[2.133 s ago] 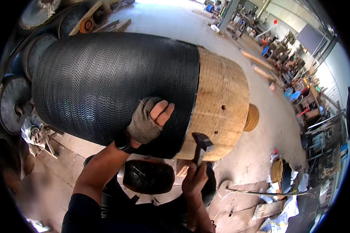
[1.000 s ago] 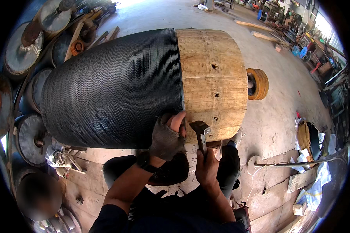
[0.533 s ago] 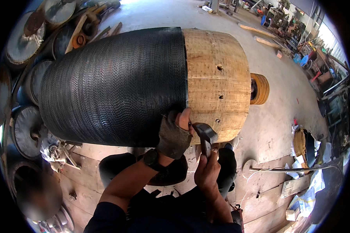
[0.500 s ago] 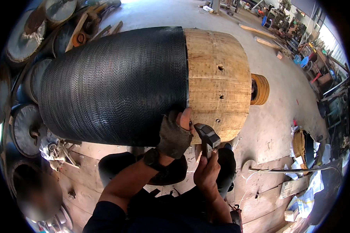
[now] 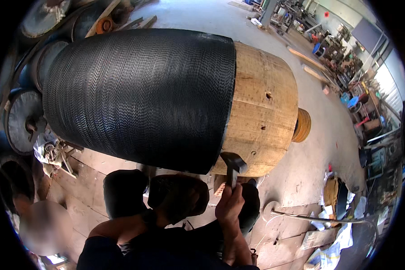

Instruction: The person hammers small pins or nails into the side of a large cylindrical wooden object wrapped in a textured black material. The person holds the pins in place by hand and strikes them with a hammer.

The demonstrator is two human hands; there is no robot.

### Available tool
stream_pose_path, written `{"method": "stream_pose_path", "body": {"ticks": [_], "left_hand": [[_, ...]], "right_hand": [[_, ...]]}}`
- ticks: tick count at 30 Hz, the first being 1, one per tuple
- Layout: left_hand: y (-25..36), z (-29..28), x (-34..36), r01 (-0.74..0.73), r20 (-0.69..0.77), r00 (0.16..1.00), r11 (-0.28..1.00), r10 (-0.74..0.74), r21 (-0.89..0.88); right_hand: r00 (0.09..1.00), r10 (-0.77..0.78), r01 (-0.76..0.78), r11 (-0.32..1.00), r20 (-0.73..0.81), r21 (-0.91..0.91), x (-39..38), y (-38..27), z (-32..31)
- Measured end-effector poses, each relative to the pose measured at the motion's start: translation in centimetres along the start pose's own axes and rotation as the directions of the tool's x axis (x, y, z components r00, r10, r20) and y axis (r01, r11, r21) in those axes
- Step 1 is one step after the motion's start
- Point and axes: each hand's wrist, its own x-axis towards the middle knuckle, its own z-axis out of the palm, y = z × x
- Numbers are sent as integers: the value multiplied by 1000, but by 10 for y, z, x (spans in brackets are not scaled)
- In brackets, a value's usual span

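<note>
Metal-faced drums [image 5: 24, 121] crowd a cloth bundle [image 5: 47, 150] at the far left. Beside them the big roller [image 5: 139, 99] lies crosswise above the knees, black ribbed covering to the left, bare wood to the right. What bears it underneath is mostly hidden; if it is free to turn, a knock low on its near side could rock it. The left hand [image 5: 180, 204] is down in shadow at the dark container [image 5: 204, 193] between the knees; whether its fingers pinch anything, I cannot tell. Feeling about there, it could be pricked if the contents are sharp. The covering's edge [image 5: 229, 117] has 0 hands on it, so it could slacken if nothing else fastens it. The right hand [image 5: 229, 204] is wrapped round the handle of the hammer [image 5: 234, 164], its head in front of the wood just beside that edge; a stray blow could nick the covering or bruise the wood, which shows 3 dark holes.

Against 0.5 seconds ago, the left hand has left the edge for the container, the right keeps its hold on the hammer, and the roller's yellow ringed end [image 5: 303, 126] sits lower in a tilted view.
</note>
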Motion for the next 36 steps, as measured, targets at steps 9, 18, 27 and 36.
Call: {"method": "stream_pose_path", "body": {"ticks": [9,18,27,36], "left_hand": [[-1,49,3,-134,-179,972,983,155,124],[6,25,3,-24,-119,992,998,32,64],[9,6,5,-83,-15,996,969,89,231],[9,32,2,-16,-145,989,991,35,132]], "right_hand": [[997,72,-71,996,24,-53,17,-8,-3],[1000,5,-10,974,-22,-228,19,-12,0],[964,-95,155,960,-249,231,4,-12,-12],[983,19,11,987,-182,159,0,-21,-12]]}}
